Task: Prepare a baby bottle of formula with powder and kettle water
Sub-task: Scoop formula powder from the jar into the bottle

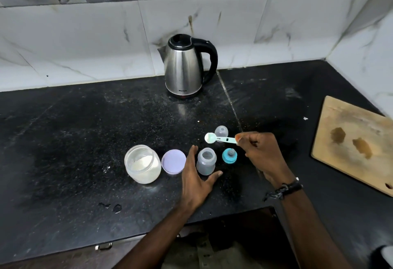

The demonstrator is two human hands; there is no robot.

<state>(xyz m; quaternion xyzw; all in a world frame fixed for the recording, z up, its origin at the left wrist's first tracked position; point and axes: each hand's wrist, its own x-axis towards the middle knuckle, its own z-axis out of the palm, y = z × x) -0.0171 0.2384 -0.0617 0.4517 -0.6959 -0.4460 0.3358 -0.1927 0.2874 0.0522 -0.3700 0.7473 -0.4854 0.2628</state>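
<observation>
An uncapped clear baby bottle (205, 161) stands upright on the black counter (74, 141). My left hand (196, 178) cups around its left side and front, fingers spread, seemingly just off it. My right hand (260, 154) pinches the handle of a small scoop (219, 138), held level above and behind the bottle with white powder in its bowl. The open powder jar (143, 164) stands to the left, its lilac lid (173, 162) beside it. The teal nipple ring (229, 155) and a clear cap (221, 133) rest right of and behind the bottle. The steel kettle (185, 67) stands at the back.
A worn wooden cutting board (353, 143) lies at the right, near the tiled corner wall. Spilled powder specks and small water drops (116, 207) mark the counter near its front edge. A drawer handle (103, 246) shows below the counter.
</observation>
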